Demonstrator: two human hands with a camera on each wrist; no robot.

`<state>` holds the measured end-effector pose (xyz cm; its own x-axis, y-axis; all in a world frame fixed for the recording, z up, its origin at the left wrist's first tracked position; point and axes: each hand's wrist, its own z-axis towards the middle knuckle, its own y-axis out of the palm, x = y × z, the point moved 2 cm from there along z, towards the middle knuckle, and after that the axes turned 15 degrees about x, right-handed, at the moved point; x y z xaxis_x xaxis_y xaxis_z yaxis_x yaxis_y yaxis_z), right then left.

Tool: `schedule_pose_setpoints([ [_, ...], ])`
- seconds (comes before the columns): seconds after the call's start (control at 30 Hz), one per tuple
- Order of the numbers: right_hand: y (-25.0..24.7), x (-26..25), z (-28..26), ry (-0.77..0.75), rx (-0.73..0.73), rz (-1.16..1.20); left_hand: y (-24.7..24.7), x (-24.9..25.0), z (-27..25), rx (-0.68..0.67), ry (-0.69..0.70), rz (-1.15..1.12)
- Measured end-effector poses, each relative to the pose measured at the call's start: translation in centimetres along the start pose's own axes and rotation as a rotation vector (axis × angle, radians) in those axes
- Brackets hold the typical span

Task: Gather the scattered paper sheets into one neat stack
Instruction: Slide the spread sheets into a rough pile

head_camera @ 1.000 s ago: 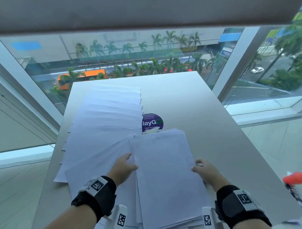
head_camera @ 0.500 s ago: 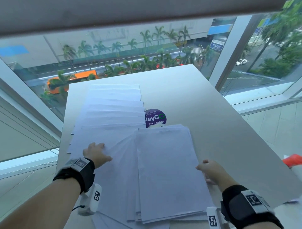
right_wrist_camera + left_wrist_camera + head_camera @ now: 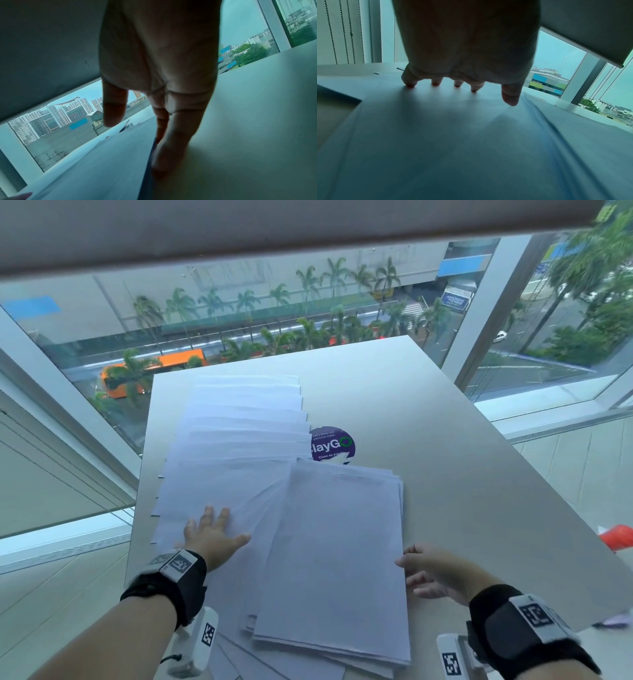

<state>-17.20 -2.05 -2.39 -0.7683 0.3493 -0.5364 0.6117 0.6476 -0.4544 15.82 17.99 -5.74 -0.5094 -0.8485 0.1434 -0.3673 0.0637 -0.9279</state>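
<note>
Head view: the left hand point(image 3: 209, 534) is laid palm-down with fingers spread and straight on the fanned white paper sheets point(image 3: 236, 446), which are strung up the left half of the pale grey rectangular table point(image 3: 445, 446), forearm reaching forward from a black wrist strap point(image 3: 168, 580). The right hand point(image 3: 431, 571) is set against the right edge of the roughly squared stack of white sheets point(image 3: 339, 559) near the table's front, fingers relaxed and extended, nothing gripped. A round purple sticker point(image 3: 334, 444) is partly covered by paper.

Daylight from windows; wrist views dim, blurred.
</note>
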Motion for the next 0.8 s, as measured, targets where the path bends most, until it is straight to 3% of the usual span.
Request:
schedule_pose_setpoints([
  [0.1,0.4,-0.1,-0.3,-0.028,0.026,0.041,0.1,-0.1,0.1,-0.001,0.026,0.008],
  [0.2,1.5,-0.5,-1.0,-0.015,-0.064,0.069,0.0,-0.2,-0.1,0.001,0.028,-0.002],
  [0.3,2.0,-0.9,-1.2,-0.032,0.004,0.128,-0.4,-0.3,-0.1,0.002,0.03,-0.01],
  [0.43,2.5,-1.7,-1.7,-0.053,-0.118,0.119,-1.7,0.2,0.3,-0.002,0.012,-0.038],
  [0.53,2.4,-2.2,-0.9,-0.152,0.063,0.17,-3.3,0.7,1.0,0.0,0.0,-0.078],
  [0.67,3.1,-3.5,-0.5,-0.417,0.283,-0.124,-5.1,1.2,2.4,0.003,0.005,-0.108],
  [0.8,5.5,-3.4,0.0,-0.545,0.296,-0.424,-6.5,1.9,4.2,0.013,0.028,-0.122],
])
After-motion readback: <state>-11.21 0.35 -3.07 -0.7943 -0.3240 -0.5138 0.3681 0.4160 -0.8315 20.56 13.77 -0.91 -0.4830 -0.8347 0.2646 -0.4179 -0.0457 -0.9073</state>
